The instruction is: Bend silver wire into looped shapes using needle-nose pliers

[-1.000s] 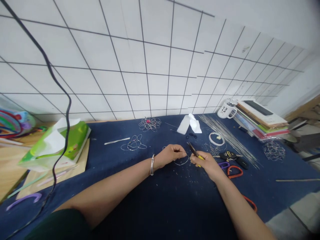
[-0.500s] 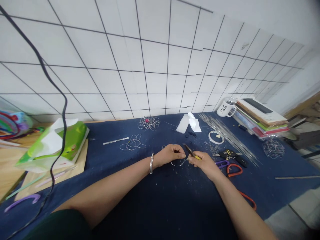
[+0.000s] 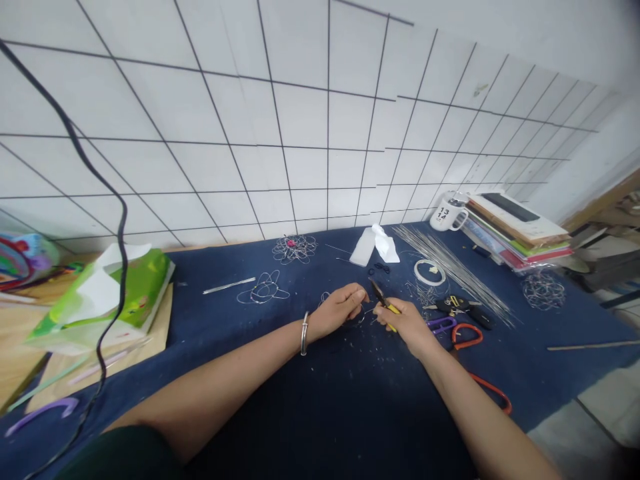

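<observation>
My left hand [image 3: 339,311], with a silver bangle [image 3: 304,335] on its wrist, is closed in a pinch on a thin silver wire [image 3: 369,311]. Most of that wire is hidden by the fingers. Just to the right, my right hand [image 3: 406,327] is wrapped around yellow-handled pliers [image 3: 377,291], whose dark jaws point up and away from the wire. The right fingertips are close to the wire's end; whether they touch it I cannot tell. Beyond the left hand lie a loose looped wire shape [image 3: 265,291] and a wire flower with a pink centre [image 3: 295,249].
Right of my hands lie a white ring-shaped spool [image 3: 429,273], a bundle of straight wires [image 3: 450,267], black-handled cutters [image 3: 457,305] and orange-handled scissors [image 3: 467,336]. A mug [image 3: 449,213] stands by stacked books [image 3: 520,230]. A black cable [image 3: 123,253] hangs at left before a green tissue pack [image 3: 150,287].
The left hand has turned over the wire, hiding more of its loop. The pliers have tilted more upright in the right hand. The whole view has shifted slightly.
</observation>
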Tool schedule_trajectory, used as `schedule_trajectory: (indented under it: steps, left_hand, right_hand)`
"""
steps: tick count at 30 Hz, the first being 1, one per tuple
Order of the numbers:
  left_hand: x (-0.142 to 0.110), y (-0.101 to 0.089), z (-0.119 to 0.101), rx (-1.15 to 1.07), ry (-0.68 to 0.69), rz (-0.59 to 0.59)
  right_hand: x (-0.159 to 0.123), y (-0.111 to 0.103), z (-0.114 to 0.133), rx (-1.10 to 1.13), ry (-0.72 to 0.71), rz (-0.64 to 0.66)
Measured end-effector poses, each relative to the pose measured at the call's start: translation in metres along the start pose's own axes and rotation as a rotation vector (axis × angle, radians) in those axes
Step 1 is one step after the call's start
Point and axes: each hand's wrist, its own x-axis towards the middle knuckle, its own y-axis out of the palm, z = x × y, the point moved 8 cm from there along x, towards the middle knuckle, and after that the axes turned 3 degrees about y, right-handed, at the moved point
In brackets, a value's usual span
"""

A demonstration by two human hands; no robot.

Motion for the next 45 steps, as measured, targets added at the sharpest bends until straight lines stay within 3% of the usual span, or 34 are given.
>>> schedule_trajectory:
  steps: [3,5,9,13,19,25,31,37,45]
  left_hand:
    - [-0.001,0.003,0.002,-0.007,-0.041,0.055]
    - [-0.002,0.006,0.005,-0.146,-0.091,0.066]
    - [-0.001,0.009,0.007,-0.511,-0.114,0.024]
    - [0.000,0.014,0.007,-0.696,-0.096,0.017]
    - [-0.008,0.035,0.015,-0.662,-0.175,0.077]
    - [-0.014,0.044,0.015,-0.519,-0.198,0.098]
    - [-0.015,0.044,0.020,-0.449,-0.214,0.083]
    - [-0.011,0.026,0.018,-0.353,-0.138,-0.084]
    - [-0.010,0.007,0.013,-0.251,-0.051,-0.228]
  right_hand:
    - [-0.002,0.005,0.003,0.009,-0.026,0.033]
    - [-0.003,0.005,0.004,0.097,-0.029,0.014]
    - [-0.002,-0.010,-0.001,0.395,-0.026,-0.130]
    - [0.002,-0.024,-0.009,0.592,-0.027,-0.226]
    - [0.001,-0.029,-0.012,0.659,-0.072,-0.292]
    - [0.000,-0.025,-0.010,0.682,-0.085,-0.268]
    - [-0.001,-0.024,-0.007,0.669,-0.093,-0.248]
    - [-0.004,-0.033,0.001,0.577,-0.102,-0.246]
    - [-0.012,-0.049,0.019,0.070,-0.224,-0.372]
